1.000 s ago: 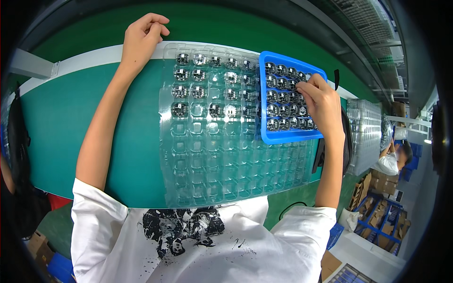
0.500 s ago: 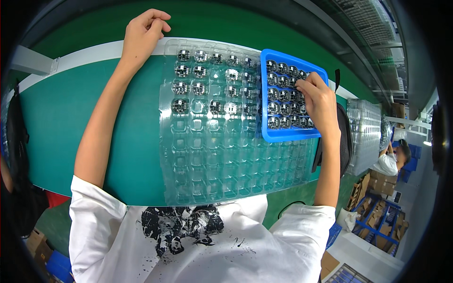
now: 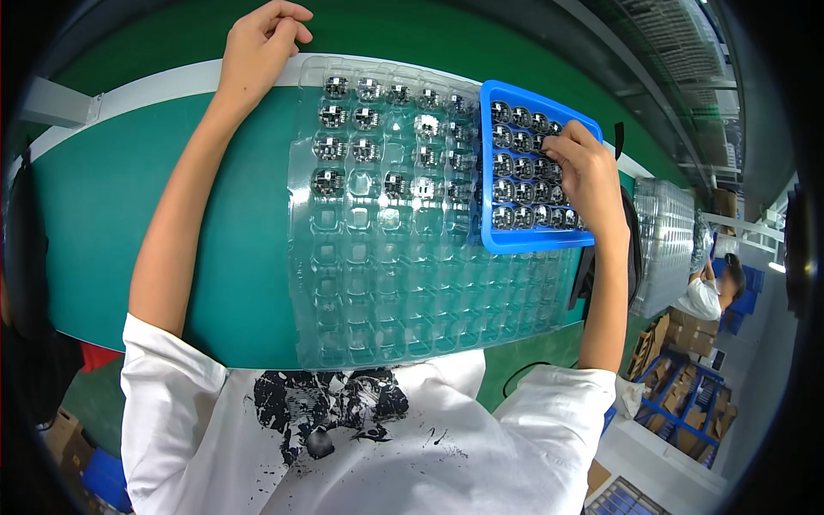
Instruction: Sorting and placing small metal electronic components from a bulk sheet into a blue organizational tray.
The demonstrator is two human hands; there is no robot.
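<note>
My right hand [image 3: 588,176] reaches over a blue plastic tray [image 3: 487,206] filled with rows of small round circuit boards [image 3: 501,190]. Its thumb and fingers are pinched together on one small round circuit board in the tray, mostly hidden by the fingertips. Left of the tray lies a clear plastic blister sheet [image 3: 378,283] with many pockets. Similar boards sit in its far rows, with a few pockets there bare; the near rows hold none. My left hand [image 3: 262,47] rests at the table's far edge, fingers loosely bent and apart, holding nothing.
The green table [image 3: 120,232] has a white far rail [image 3: 163,94]. The blue tray overlaps the sheet's right side. Right of it are a black bag [image 3: 633,249] and a stack of clear blister sheets [image 3: 665,245]. Farther right, another person [image 3: 704,296] is near cartons and blue bins.
The view has shifted slightly, so sheet and tray appear a little higher. My right hand stays pinched over the tray's boards. My left hand keeps its loose pose at the far edge.
</note>
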